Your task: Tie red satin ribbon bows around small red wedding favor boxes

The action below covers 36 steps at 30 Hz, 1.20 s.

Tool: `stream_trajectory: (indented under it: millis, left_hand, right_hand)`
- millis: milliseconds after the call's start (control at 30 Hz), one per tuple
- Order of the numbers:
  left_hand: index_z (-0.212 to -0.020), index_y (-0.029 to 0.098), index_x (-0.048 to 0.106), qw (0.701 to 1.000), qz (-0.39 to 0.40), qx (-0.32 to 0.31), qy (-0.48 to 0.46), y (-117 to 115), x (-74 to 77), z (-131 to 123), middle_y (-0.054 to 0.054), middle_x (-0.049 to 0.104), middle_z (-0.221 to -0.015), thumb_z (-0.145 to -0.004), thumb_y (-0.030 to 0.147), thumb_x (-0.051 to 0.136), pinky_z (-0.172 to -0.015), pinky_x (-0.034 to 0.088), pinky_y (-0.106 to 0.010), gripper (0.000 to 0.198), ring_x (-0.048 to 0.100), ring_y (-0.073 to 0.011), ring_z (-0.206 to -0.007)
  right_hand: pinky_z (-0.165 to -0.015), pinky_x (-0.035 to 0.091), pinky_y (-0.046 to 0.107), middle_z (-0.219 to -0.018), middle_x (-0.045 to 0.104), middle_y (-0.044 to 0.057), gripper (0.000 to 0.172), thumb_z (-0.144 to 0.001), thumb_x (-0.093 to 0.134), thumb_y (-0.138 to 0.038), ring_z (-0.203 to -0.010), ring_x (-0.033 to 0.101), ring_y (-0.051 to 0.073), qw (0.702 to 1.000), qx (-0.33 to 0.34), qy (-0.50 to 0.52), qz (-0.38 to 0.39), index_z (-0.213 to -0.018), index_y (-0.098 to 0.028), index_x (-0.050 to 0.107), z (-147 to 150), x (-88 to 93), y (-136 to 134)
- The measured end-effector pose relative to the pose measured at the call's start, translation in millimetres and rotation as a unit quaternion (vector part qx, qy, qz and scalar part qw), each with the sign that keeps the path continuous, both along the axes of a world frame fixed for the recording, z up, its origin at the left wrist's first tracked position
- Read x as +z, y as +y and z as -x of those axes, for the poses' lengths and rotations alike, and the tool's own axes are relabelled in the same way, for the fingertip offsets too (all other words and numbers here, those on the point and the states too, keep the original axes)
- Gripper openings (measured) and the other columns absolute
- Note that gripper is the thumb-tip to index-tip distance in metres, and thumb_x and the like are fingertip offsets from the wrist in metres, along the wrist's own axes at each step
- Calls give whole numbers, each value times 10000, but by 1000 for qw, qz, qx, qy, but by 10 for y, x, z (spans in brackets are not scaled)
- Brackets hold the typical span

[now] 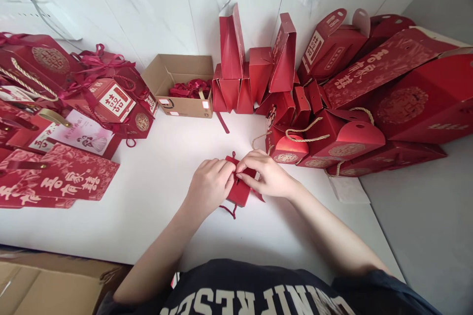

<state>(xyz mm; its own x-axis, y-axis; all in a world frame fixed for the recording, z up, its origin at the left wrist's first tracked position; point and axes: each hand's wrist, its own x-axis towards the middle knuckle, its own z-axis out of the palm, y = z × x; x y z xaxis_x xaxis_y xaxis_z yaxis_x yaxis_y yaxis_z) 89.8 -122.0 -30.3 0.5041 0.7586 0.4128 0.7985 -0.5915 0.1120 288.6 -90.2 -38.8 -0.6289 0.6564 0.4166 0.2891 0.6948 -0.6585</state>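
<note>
A small red gift box lies on the white table in front of me. My left hand is closed at the box's left side, thumb and forefinger pinched over its upper face. From the right, my right hand pinches at the same spot, and the fingertips of both hands nearly meet. What lies between the fingertips is too small to make out. A dark slit shows in the box face just below them. Dark red cord sticks out past the near end, with a short piece beyond the far end.
An open cardboard box with red ribbon stands by the wall. Red boxes are stacked beside it, and larger rope-handled boxes fill the right. Finished-looking red gift boxes and bags crowd the left. A carton sits below the table's front edge.
</note>
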Motion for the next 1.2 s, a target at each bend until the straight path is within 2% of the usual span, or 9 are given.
stream_trajectory:
  millis: [67,167,267,367,433,633,833,1067,1200]
  left_hand:
    - [-791,201,548,1000,10,-20,-21,18,1,25,-13,630,-729,-878,88,479,-717,439,-330,159,574,-177,-708]
    - [-837,212,572,996,13,-44,-72,39,-28,72,-2,681,-789,-889,108,508,-775,444,-341,132,593,-174,-762]
    - [-847,217,585,994,10,-50,-93,38,-78,103,4,697,-808,-881,100,526,-784,444,-343,135,596,-173,-776]
    - [-838,222,590,993,10,-52,-103,24,-115,107,8,702,-810,-871,96,538,-784,444,-341,140,600,-172,-773]
    - [-829,225,587,993,8,-50,-109,16,-125,100,11,698,-791,-866,97,543,-781,443,-341,140,598,-171,-759]
    - [-894,212,571,992,15,-3,-125,0,-96,89,-8,662,-799,-841,147,594,-750,439,-332,87,583,-177,-750]
    - [-675,201,531,993,41,84,-74,-47,-33,106,-4,578,-716,-809,256,652,-716,379,-339,189,532,-186,-735]
    - [-786,196,545,977,171,66,-108,-93,96,99,18,586,-787,-858,247,577,-786,372,-335,94,542,-152,-773]
    - [-776,195,528,963,216,71,-142,-99,113,83,21,555,-762,-939,273,474,-808,367,-339,188,522,-143,-748]
  right_hand:
    - [-897,439,394,-893,678,26,76,-894,570,-168,-842,616,190,1000,-24,6,14,-937,-228,590,-5,12,-19]
    - [-950,439,434,-1130,633,78,89,-892,584,-184,-1062,580,236,996,-67,-5,60,-950,-233,630,-13,2,-28]
    - [-1043,400,476,-1315,554,83,91,-905,587,-220,-1234,519,255,987,-49,-12,152,-940,-238,669,-22,-26,-14]
    - [-1081,391,452,-1315,573,80,96,-900,616,-274,-1265,520,237,971,-16,15,239,-954,-234,685,-21,-49,6]
    - [-1078,402,433,-1299,591,77,94,-878,647,-277,-1254,533,232,964,-7,36,262,-945,-228,692,-11,-59,16]
    - [-1046,421,372,-1268,619,57,47,-852,670,-229,-1173,591,200,956,6,84,279,-877,-212,706,14,-71,20]
    - [-1061,376,365,-1282,611,55,51,-836,670,-198,-1218,560,202,958,-14,69,278,-847,-218,715,-15,-55,9]
    - [-1019,400,348,-1243,625,47,101,-811,639,-132,-1178,576,199,962,0,74,263,-830,-216,691,12,-32,3]
    - [-1010,406,348,-1241,624,51,98,-804,629,-127,-1160,581,195,965,5,67,252,-821,-211,676,19,-17,-1]
